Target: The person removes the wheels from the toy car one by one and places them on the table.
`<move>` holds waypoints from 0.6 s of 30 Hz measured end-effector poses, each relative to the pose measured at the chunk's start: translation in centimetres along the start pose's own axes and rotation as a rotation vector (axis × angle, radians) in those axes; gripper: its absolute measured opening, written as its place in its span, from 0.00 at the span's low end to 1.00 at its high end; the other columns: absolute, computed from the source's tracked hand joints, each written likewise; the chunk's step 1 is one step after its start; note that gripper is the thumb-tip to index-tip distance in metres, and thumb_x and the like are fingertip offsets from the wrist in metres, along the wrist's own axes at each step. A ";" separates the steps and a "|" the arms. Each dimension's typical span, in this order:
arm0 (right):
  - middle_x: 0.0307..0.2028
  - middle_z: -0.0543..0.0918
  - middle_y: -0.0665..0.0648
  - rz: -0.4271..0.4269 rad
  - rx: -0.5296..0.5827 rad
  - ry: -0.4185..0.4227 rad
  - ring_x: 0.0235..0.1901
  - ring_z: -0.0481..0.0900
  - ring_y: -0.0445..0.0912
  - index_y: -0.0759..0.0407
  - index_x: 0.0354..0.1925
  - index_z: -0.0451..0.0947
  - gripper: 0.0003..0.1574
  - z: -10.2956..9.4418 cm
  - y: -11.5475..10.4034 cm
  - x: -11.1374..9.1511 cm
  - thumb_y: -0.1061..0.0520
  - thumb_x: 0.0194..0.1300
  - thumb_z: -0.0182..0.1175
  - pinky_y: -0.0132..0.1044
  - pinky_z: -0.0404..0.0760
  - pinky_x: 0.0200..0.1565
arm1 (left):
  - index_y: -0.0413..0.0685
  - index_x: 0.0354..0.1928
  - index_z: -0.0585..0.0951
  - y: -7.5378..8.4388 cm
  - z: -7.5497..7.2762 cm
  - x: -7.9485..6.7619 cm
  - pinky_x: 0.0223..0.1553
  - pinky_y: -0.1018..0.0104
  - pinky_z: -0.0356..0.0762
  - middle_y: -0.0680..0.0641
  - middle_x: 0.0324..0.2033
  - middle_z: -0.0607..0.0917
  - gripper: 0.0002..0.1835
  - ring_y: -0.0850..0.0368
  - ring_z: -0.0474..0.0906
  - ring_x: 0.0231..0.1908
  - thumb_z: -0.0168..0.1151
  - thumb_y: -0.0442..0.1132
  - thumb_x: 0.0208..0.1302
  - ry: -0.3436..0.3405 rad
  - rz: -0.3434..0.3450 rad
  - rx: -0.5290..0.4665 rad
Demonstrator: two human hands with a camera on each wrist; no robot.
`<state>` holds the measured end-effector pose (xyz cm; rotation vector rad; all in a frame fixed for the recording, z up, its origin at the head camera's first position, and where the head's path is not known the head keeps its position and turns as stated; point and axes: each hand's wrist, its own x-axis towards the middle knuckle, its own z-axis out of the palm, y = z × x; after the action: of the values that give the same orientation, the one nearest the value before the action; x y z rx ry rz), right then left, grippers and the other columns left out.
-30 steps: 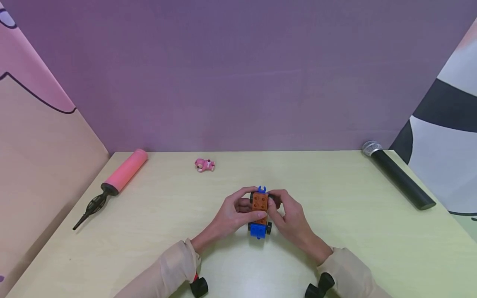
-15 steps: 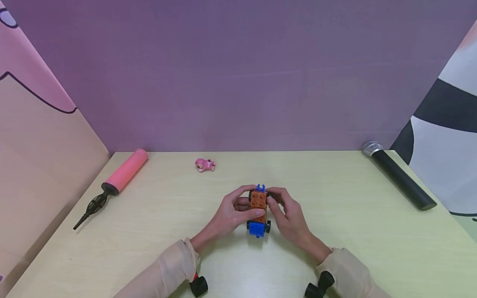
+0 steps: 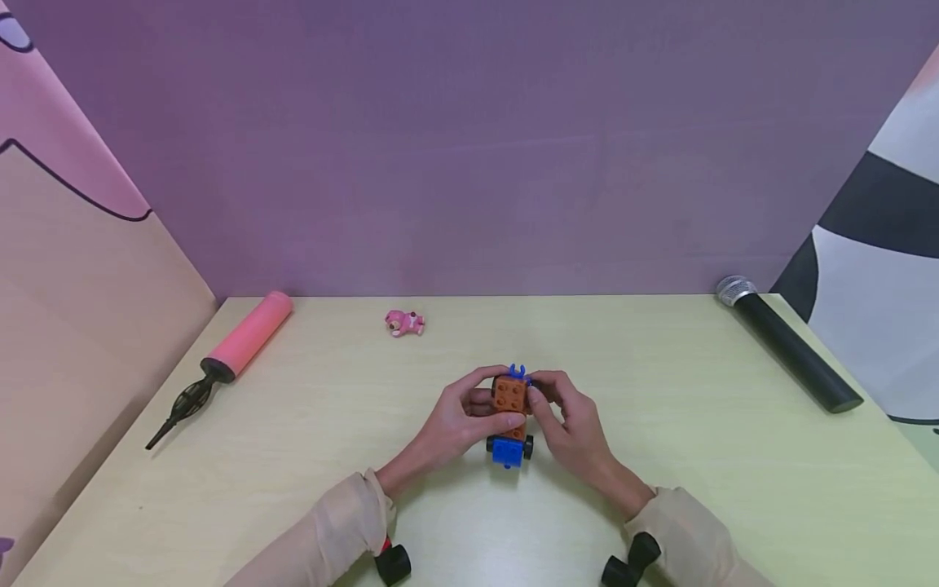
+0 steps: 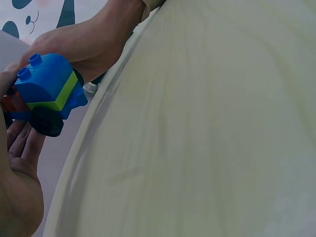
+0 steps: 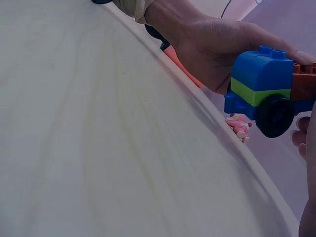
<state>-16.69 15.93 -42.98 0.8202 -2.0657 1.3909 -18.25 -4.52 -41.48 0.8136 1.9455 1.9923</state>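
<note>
A small toy car of building bricks (image 3: pixel 508 452) is held up between both hands over the middle of the table. It has a blue block (image 5: pixel 261 71) over a lime green layer, a studded orange-brown part (image 3: pixel 509 395) and black wheels (image 4: pixel 47 121). My left hand (image 3: pixel 458 422) grips its left side, the thumb lying across the orange-brown part. From the right, my right hand (image 3: pixel 575 425) pinches the far end between thumb and fingers. A blue hook-like piece (image 3: pixel 517 371) sticks out at that end. The fingers hide part of the far wheels.
A pink bear figure (image 3: pixel 405 323) lies toward the back of the pale wooden table (image 3: pixel 293 489). At the left is a pink hand pump (image 3: pixel 249 336) with a black nozzle. A black microphone (image 3: pixel 795 350) with a silver head lies at the right. Behind stands a purple wall (image 3: pixel 469 147).
Both hands keep their hold and the toy car shifts only slightly. By the right fingertips, a bit of blue shows where a dark wheel was visible before.
</note>
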 end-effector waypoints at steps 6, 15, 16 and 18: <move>0.45 0.83 0.62 0.109 0.087 -0.008 0.41 0.82 0.42 0.72 0.55 0.73 0.14 0.1 -0.3 -0.1 0.74 0.74 0.51 0.27 0.80 0.49 | 0.48 0.72 0.72 -0.1 0.0 0.1 0.51 0.56 0.84 0.39 0.49 0.88 0.33 0.50 0.87 0.48 0.71 0.46 0.69 0.006 -0.009 0.012; 0.46 0.82 0.63 0.183 0.124 -0.017 0.41 0.80 0.42 0.72 0.57 0.72 0.13 0.2 -0.5 -0.3 0.72 0.77 0.50 0.30 0.82 0.45 | 0.45 0.71 0.72 -0.3 -0.1 0.3 0.51 0.55 0.84 0.36 0.51 0.87 0.27 0.48 0.87 0.48 0.62 0.47 0.76 0.011 0.021 0.011; 0.46 0.82 0.63 0.184 0.126 -0.022 0.42 0.80 0.42 0.72 0.57 0.72 0.14 0.2 -0.6 -0.3 0.72 0.77 0.50 0.30 0.82 0.45 | 0.44 0.70 0.73 -0.3 -0.1 0.3 0.51 0.55 0.84 0.36 0.50 0.87 0.26 0.48 0.87 0.47 0.62 0.47 0.76 0.013 0.024 0.008; 0.47 0.82 0.62 0.188 0.125 -0.033 0.42 0.80 0.42 0.72 0.58 0.72 0.14 0.1 -0.7 -0.3 0.71 0.77 0.50 0.30 0.82 0.45 | 0.45 0.69 0.73 -0.3 -0.1 0.3 0.50 0.56 0.84 0.37 0.49 0.87 0.26 0.49 0.87 0.46 0.63 0.47 0.75 0.023 0.027 0.014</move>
<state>-15.99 15.66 -42.81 0.7176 -2.1445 1.6307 -18.57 -4.42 -41.71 0.8286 1.9733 2.0141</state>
